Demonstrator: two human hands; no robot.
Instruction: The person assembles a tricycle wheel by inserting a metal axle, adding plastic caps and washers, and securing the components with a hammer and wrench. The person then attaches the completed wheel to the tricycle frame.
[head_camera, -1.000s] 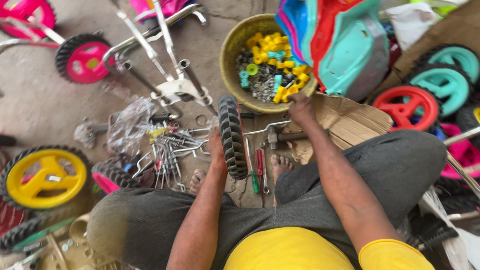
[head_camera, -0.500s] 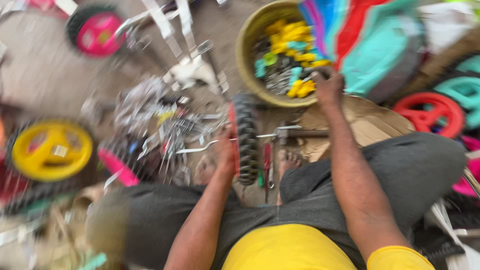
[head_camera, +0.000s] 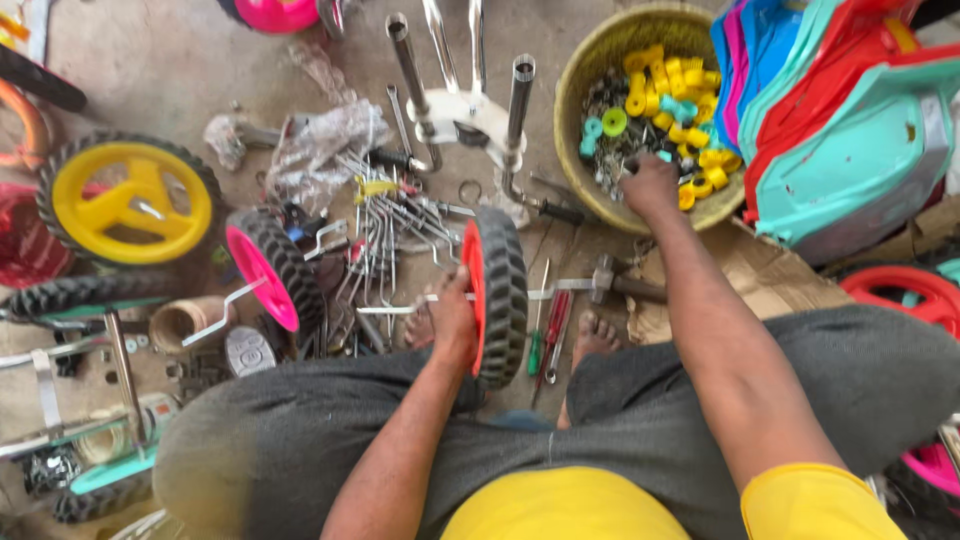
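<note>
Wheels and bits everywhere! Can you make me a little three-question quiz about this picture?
1. True or false: the left hand holds the red wheel upright.
2. Where is the right hand reaching? A) into the basket B) onto the yellow wheel C) to the hammer
3. What colour is the hub of the wheel just left of the red one?

Key: 1 true; 2 A; 3 pink.
</note>
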